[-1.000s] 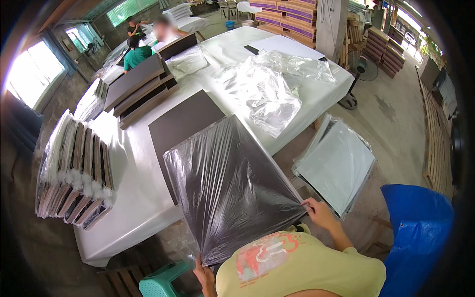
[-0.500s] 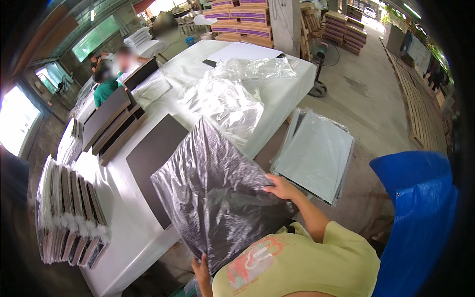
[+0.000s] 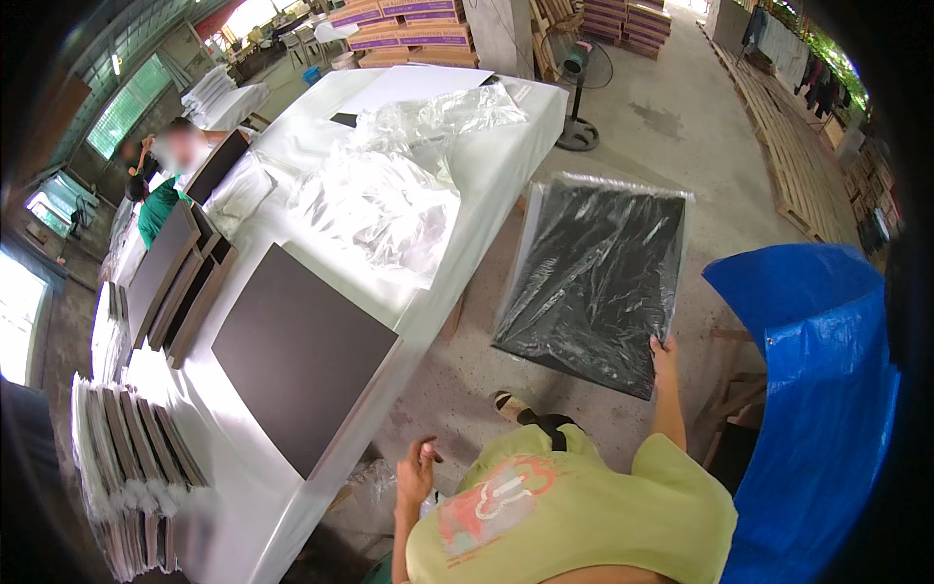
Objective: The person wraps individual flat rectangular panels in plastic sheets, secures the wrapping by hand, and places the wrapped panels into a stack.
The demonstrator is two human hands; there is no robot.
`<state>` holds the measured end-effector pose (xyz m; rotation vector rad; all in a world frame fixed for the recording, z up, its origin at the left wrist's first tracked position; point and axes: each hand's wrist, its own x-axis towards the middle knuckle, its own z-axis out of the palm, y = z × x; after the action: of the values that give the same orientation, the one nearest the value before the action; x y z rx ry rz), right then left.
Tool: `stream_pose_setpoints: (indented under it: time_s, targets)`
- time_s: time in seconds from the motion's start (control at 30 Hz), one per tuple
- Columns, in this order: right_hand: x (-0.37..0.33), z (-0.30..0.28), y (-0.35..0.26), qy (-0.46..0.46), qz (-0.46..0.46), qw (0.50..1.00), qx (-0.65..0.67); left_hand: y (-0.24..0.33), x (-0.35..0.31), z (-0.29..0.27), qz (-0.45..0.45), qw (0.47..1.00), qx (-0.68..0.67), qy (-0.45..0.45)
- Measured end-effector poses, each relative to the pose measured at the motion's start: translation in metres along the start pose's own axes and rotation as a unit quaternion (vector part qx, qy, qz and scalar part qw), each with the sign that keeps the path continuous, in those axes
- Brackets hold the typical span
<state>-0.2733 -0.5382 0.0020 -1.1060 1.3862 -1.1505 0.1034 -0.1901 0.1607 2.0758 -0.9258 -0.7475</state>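
Observation:
My right hand (image 3: 664, 358) grips the near right edge of a black board in a clear plastic sleeve (image 3: 595, 277). The wrapped board lies where a pale-topped wrapped stack showed before, right of the table, and covers it. Empty, my left hand (image 3: 416, 471) hovers beside the table's near edge, its fingers loosely bent and apart. Closest to it on the table is a bare dark board (image 3: 304, 355) lying flat. Farther along the table is a heap of clear plastic sleeves (image 3: 384, 204).
The table (image 3: 375, 409) has a white cover. Dark boards (image 3: 180, 268) and plastic-wrapped bundles (image 3: 136, 467) stand at its left. A blue tarp (image 3: 808, 380) hangs at right. A floor fan (image 3: 578, 97) and stacked cartons (image 3: 409, 34) stand beyond. A person in green (image 3: 161, 209) is across the table.
The wrapped board has swung from in front of me to the right and down onto the stack. My left hand has let go of it; my right hand still holds its edge.

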Motion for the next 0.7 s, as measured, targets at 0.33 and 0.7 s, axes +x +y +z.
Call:
stream_pose_setpoints:
  time_s: [0.33,0.7]
  targets:
    - [0.094,0.013,0.074,0.174,0.098,0.852,-0.485,0.015,0.031,-0.02,0.017,0.999,0.027,0.008]
    - [-0.068,0.259,-0.092,-0.436,-0.126,0.884,-0.114,0.056,0.062,-0.048,0.071,0.87,-0.467,0.144]
